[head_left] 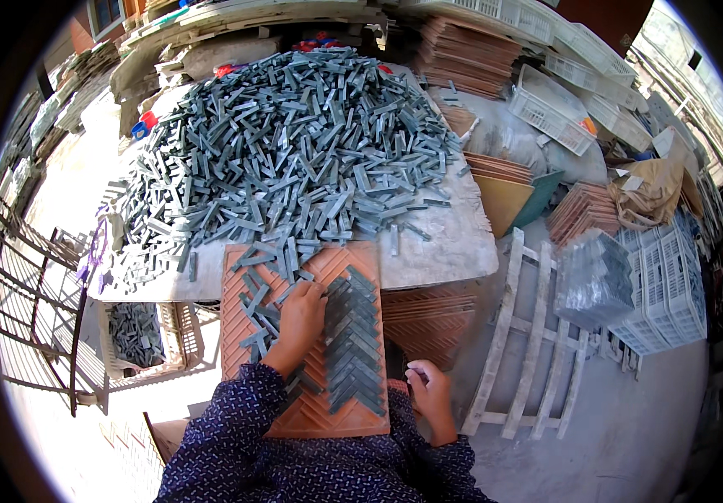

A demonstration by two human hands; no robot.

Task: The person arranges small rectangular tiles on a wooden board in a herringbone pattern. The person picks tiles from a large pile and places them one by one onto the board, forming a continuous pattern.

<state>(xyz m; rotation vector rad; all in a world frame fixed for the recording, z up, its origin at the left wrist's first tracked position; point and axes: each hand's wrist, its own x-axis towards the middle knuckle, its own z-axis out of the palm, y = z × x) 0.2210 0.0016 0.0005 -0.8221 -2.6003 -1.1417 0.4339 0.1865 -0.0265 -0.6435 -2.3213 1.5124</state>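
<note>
An orange board (240, 369) with herringbone grooves is in front of me, its far end at the heaped table. On its right part, dark grey-green stone strips (353, 344) lie fitted in a zigzag pattern. Loose stone strips (256, 306) are scattered over its left and far part. My left hand (298, 318) is over the middle of the board, fingers pinched on a stone strip beside the fitted rows; the fingers partly cover it. Just off the board's right edge, my right hand (432, 394) has its fingers curled together; what they hold, if anything, is too small to make out.
A big heap of stone strips (294, 151) covers much of the pale table (453, 243). Below its left side stands a crate (173, 339) of strips. To the right are a wooden pallet (529, 335), a plastic-wrapped stack (593, 277), white crates (671, 285) and stacked orange boards (466, 54).
</note>
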